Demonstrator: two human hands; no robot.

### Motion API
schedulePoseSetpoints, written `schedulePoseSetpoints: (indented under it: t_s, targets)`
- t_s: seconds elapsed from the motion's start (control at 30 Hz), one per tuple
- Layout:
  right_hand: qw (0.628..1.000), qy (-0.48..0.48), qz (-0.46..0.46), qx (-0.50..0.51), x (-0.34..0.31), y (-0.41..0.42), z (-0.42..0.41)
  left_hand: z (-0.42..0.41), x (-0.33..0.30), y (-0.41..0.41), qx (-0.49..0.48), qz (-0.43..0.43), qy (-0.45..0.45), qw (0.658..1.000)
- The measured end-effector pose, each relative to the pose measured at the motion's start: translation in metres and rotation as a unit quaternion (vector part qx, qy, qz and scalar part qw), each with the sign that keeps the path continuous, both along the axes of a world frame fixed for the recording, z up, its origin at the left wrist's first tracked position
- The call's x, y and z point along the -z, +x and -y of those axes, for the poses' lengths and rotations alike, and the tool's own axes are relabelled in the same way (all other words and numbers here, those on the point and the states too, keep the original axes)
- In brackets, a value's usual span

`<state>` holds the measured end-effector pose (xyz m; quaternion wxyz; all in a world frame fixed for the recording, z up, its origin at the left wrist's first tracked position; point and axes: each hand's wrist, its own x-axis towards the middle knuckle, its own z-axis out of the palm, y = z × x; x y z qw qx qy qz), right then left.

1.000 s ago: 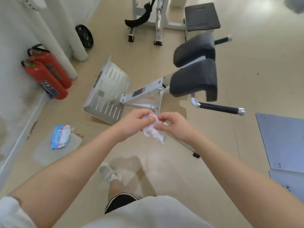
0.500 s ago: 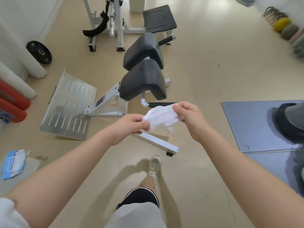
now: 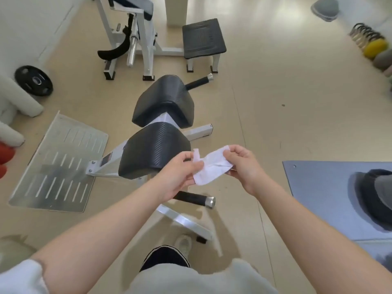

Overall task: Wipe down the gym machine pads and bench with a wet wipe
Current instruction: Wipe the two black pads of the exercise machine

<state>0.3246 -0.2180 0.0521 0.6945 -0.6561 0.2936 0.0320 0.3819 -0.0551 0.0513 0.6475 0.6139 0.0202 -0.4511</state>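
A white wet wipe (image 3: pixel 213 166) is stretched between both hands in front of me. My left hand (image 3: pixel 180 172) pinches its left end and my right hand (image 3: pixel 244 164) pinches its right end. Just beyond my left hand stands a gym machine with two black pads: the near pad (image 3: pixel 152 151) and the far pad (image 3: pixel 164 100). A black handle (image 3: pixel 196 199) with a chrome cap sticks out under my left wrist. A small black bench seat (image 3: pixel 202 38) on white legs stands farther back.
A slotted metal foot plate (image 3: pixel 57 162) lies left of the machine. A white weight machine (image 3: pixel 135 35) and a black weight plate (image 3: pixel 34 80) stand at the back left. A blue mat (image 3: pixel 324 192) lies at right. My shoe (image 3: pixel 183 244) is on the floor.
The wipe has gone from a crumpled wad to an opened sheet pulled between my hands. I have stepped closer to the pads, and the view has swung right.
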Motion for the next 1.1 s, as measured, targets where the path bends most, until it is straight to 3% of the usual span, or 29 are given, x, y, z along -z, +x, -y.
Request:
schedulePoseSetpoints:
  t_s: [0.27,0.43,0.53,0.67,0.73,0.9,1.03,1.1]
  targets:
    - [0.978,0.04,0.071,-0.193,0.017,0.086,0.115,0.079,0.014,0.052,-0.167,0.094,0.033,0.981]
    - [0.921,-0.071,0.083,-0.374,0.002,0.132,0.195,0.134,0.019,0.057,-0.21,0.165,0.109,0.957]
    - [0.911,-0.08,0.077,-0.398,-0.008,0.154,0.218,0.169,0.022,0.054,-0.262,0.15,0.15,0.941]
    - [0.891,-0.192,0.079,-0.404,-0.001,0.181,0.216,0.205,0.013,0.054,-0.375,0.127,0.168,0.903]
    - [0.889,-0.193,0.067,-0.41,0.008,0.189,0.203,0.211,0.011,0.055,-0.452,0.081,0.133,0.878]
    - [0.83,-0.284,0.154,-0.455,0.021,0.201,0.152,0.194,0.011,0.049,-0.596,-0.019,-0.134,0.792]
    - [0.786,-0.275,0.22,-0.509,0.026,0.209,0.1,0.16,0.019,0.054,-0.634,-0.042,-0.203,0.745]
    - [0.74,-0.264,0.228,-0.575,0.026,0.214,0.074,0.139,0.02,0.065,-0.643,-0.042,-0.225,0.731]
